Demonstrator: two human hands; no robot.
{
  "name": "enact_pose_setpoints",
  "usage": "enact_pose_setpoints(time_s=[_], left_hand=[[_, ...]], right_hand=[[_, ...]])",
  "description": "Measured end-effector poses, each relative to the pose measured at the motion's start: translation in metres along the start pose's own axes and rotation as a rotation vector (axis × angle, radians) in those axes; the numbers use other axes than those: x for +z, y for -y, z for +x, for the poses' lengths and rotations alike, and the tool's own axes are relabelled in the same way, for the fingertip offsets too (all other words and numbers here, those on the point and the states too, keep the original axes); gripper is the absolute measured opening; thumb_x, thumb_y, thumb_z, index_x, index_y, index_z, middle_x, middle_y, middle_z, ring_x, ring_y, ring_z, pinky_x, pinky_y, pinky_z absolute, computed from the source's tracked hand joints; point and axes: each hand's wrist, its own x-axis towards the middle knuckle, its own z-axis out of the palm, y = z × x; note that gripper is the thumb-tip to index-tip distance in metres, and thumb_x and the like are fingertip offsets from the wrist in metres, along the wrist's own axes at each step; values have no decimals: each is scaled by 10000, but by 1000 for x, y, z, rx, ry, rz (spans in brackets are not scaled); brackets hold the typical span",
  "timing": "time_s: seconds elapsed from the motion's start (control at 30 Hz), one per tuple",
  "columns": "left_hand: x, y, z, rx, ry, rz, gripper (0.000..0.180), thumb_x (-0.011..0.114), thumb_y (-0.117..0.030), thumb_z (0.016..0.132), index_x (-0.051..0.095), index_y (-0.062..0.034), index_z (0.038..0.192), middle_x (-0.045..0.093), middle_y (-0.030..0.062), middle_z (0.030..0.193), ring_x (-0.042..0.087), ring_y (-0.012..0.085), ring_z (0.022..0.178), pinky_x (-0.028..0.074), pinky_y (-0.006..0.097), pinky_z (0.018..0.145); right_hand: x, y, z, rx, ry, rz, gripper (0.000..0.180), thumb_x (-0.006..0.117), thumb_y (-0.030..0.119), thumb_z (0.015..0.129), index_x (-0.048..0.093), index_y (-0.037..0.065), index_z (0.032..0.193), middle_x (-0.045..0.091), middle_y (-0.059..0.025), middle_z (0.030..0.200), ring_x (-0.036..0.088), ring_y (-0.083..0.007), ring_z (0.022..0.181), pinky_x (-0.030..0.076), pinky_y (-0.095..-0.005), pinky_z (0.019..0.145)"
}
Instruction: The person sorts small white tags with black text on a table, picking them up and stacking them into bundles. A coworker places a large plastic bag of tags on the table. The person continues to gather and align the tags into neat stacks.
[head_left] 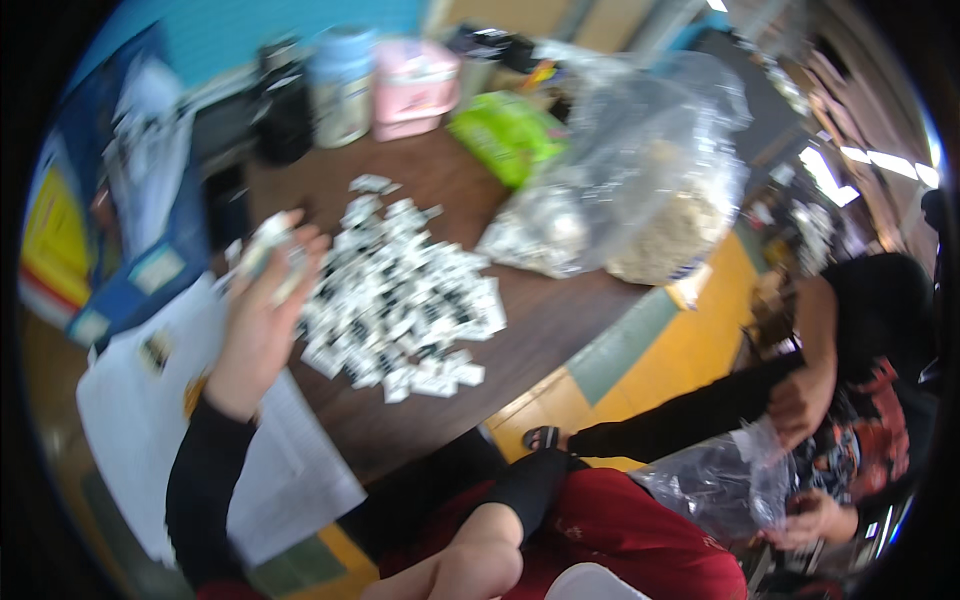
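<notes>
My left hand (pixel 268 315), in a black sleeve, is raised at the left side of a heap of small pieces. Its fingers are curled around a few small white pieces (pixel 265 245), blurred by motion. The heap of small white-and-black pieces (pixel 400 300) lies spread over the brown table (pixel 400 435); their exact kind is too blurred to tell. Bare skin beside a black sleeve shows at the lower edge. I cannot make out whether it is my right hand, and no fingers are visible there.
White papers (pixel 290 460) hang over the near-left edge. Behind the heap stand a dark bottle (pixel 282 110), a blue-lidded jar (pixel 342 90) and a pink container (pixel 415 90). A green packet (pixel 505 140) and clear bags (pixel 650 180) lie further right. Another person holds a clear bag (pixel 715 485).
</notes>
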Motion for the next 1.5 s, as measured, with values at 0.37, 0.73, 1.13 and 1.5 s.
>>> enact_pose_setpoints(time_s=[0.37,0.73,1.13,1.5], left_hand=[[17,17,-7,-135,-64,166,382,595,-163,990,491,14,1312,619,99,1156,592,191,1155,461,343,1075],[9,33,-14,-235,-128,114,375,570,-141,1003,487,18,1332,614,92,1181,575,198,1188,454,333,1082],[0,45,-15,-308,-132,53,339,578,-133,997,519,-4,1305,612,81,1156,586,177,1141,458,335,1075],[-7,48,-12,-317,-202,94,363,567,-153,1007,496,-5,1331,599,81,1157,566,197,1179,451,329,1074]], right_hand=[[-72,-49,24,-196,629,-208,309,546,259,1015,545,-49,1046,568,-329,1121,597,-443,1026,506,-515,776],[-67,-55,26,-340,595,-176,325,524,282,1024,549,-29,1118,544,-341,1199,580,-452,1054,487,-521,825],[-69,104,-15,145,-24,-1270,442,514,251,954,574,-110,1202,561,-273,1202,553,-357,1123,411,-452,990],[-26,39,-27,221,132,108,666,376,366,1056,5,133,1559,393,-337,1448,449,-403,1322,374,-496,1074]])
